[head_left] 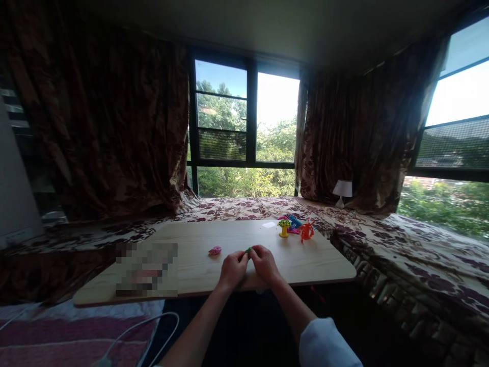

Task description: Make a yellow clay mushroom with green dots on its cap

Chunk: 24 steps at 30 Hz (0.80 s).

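My left hand (233, 269) and my right hand (263, 262) rest together on the near edge of a light wooden table (191, 267). Both are closed in a pinch on a small green piece (249, 250) held between their fingertips. A small pink piece (215, 250) lies on the table just left of my hands. Farther back to the right stand a yellow toy with a green top (283, 227), an orange spiky figure (306, 231) and some blue and pink pieces (294, 223).
A flower-patterned seat cover (401, 239) runs around the table under the windows. A small white lamp (343, 191) stands at the back right. A white cable (133, 331) lies at the lower left. Dark curtains (114, 127) hang on both sides.
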Available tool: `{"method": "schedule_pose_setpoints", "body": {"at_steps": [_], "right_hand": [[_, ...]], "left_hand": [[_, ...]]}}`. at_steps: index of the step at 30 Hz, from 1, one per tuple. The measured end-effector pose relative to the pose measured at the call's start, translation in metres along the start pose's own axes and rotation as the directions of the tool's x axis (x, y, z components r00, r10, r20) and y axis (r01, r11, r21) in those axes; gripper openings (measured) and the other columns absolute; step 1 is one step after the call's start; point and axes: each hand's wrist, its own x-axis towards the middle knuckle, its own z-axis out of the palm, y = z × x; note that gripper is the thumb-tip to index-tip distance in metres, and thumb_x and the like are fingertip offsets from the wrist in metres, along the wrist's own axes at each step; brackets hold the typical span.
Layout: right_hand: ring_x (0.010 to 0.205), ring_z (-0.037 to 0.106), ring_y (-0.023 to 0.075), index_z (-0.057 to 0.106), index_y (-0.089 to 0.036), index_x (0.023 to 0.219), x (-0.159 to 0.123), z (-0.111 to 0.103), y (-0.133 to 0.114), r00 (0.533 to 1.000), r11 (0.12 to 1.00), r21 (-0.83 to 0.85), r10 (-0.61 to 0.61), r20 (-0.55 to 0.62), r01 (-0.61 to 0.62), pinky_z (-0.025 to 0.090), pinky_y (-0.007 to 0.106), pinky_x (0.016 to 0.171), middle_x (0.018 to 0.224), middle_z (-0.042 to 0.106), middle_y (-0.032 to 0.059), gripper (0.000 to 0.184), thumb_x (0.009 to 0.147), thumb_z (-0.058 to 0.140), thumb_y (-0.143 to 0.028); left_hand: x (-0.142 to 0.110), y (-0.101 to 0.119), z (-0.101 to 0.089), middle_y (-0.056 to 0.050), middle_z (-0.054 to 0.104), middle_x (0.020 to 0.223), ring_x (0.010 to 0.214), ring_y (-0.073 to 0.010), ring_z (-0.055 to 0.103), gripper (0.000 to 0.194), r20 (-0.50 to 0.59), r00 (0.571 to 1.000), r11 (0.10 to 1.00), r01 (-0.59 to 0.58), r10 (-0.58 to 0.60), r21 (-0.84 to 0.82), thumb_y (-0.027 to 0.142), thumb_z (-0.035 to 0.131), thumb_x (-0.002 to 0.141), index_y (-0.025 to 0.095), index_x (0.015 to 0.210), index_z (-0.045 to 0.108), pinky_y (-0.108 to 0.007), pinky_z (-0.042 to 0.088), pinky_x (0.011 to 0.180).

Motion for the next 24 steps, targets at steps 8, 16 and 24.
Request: {"method": "schedule_pose_setpoints", "body": {"at_steps": [8,16,24], "right_hand": [[0.068,0.059,0.0158,0.065,-0.016,0.085,-0.003,-0.0056,-0.006,0.998,0.993,0.104,-0.051,0.027,0.047,0.047,0.026,0.064,0.076,0.066,0.004,0.019,0.075,0.052,-0.025],[0.066,0.058,0.0148,0.065,-0.017,0.08,-0.0066,-0.0048,-0.0087,0.999,0.995,0.093,-0.041,-0.009,0.042,0.045,0.025,0.063,0.072,0.065,0.0029,0.015,0.073,0.054,-0.025],[0.059,0.055,0.0142,0.064,-0.017,0.067,-0.0039,-0.0004,-0.0038,0.999,0.993,0.116,0.026,-0.03,-0.023,0.043,0.025,0.058,0.062,0.062,0.0022,0.016,0.072,0.054,-0.028]], "left_hand": [[0.0048,-0.0006,-0.0071,0.0,0.061,0.057,0.053,-0.0136,0.056,0.038,0.045,0.999,0.993,-0.002,0.007,-0.119,0.036,0.052,0.069,0.014,0.099,0.062,-0.024,0.042,0.05],[0.0002,0.0036,-0.0062,-0.001,0.062,0.056,0.052,-0.0149,0.055,0.029,0.026,1.0,0.991,-0.008,0.012,-0.132,0.031,0.054,0.066,0.015,0.086,0.068,-0.025,0.042,0.052],[-0.0002,0.0012,-0.0027,-0.005,0.068,0.074,0.074,-0.0205,0.058,0.022,-0.012,1.0,0.991,-0.002,0.0,-0.132,0.03,0.057,0.064,0.017,0.076,0.07,-0.027,0.043,0.063]]}}
